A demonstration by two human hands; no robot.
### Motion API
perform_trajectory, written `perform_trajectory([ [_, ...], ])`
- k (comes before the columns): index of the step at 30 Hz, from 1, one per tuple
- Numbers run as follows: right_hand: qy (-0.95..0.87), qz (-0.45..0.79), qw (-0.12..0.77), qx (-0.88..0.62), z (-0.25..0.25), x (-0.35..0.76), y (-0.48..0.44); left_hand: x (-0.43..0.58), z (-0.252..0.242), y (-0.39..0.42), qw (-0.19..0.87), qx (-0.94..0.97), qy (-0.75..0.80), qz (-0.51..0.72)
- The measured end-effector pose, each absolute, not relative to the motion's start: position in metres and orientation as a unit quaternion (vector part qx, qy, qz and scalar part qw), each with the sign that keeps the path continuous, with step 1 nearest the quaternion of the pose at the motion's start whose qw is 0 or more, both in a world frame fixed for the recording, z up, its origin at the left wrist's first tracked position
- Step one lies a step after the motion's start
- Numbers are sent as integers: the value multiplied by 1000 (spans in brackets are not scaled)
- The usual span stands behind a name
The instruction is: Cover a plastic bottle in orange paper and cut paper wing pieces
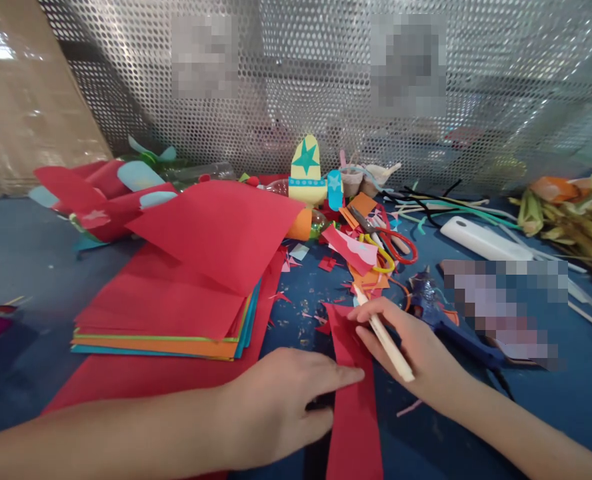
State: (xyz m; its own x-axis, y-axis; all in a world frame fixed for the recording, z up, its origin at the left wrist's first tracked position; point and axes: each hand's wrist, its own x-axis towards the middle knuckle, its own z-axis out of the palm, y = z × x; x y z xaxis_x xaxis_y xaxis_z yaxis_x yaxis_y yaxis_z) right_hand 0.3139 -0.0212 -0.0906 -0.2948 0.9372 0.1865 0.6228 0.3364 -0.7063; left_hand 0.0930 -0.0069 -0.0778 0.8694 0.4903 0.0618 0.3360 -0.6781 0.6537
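Observation:
A long strip of red paper (355, 407) lies on the blue table in front of me. My left hand (291, 400) reaches over from the left, its index finger stretched out and resting on the strip, its thumb apart near the strip's left edge. Between the thumb and fingers of my right hand (406, 340) is a slim white pen (387, 341), slanted, its far end pointing away from me. That hand is over the strip's right edge. Left of the strip stands a stack of coloured paper (176, 300), with red sheets on top.
Beyond the strip lie red-handled scissors (399, 245), yellow-handled scissors (385, 260) and paper scraps (329, 263). A blue glue gun (456, 327) sits at the right, near a white power strip (483, 239). Paper crafts (306, 170) stand before a perforated metal panel (301, 73).

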Motion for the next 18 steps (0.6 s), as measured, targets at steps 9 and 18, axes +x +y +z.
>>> perform_trajectory([
  [9,-792,265,291,-467,-90,315,-21,97,-85,-13,118,963,186,156],
  [18,-795,265,290,-463,-89,315,-20,95,-86,-14,52,960,192,200],
])
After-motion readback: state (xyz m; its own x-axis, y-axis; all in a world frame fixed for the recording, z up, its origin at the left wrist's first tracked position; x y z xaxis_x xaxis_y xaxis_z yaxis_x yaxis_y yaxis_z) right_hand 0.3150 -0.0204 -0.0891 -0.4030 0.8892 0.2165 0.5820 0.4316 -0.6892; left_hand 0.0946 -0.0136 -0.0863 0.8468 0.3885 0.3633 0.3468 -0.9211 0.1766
